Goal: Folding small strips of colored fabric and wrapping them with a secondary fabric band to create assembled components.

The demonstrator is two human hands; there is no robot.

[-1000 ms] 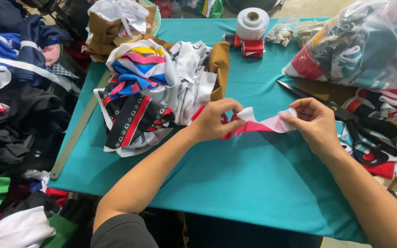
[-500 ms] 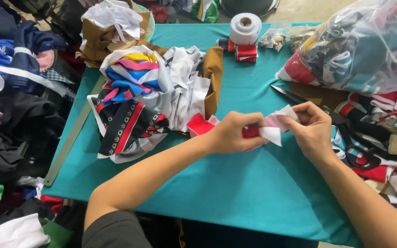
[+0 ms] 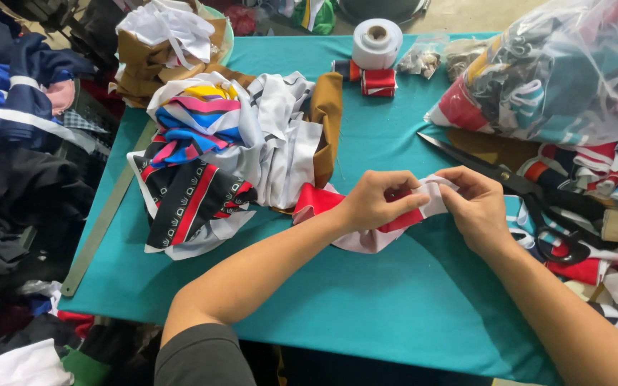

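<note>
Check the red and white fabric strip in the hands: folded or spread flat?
Folded. The red and white fabric strip is bunched and doubled between the left hand and right hand, over the teal tabletop.

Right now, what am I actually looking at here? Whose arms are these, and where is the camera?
The camera sits on a person's head and looks down, so both bare arms are that person's own. The left hand and right hand pinch a red and white fabric strip between them over a teal table. To the left lies a pile of patterned cloth pieces. Black scissors lie at the right, below a clear bag of scraps. A white tape roll stands at the far edge.
</note>
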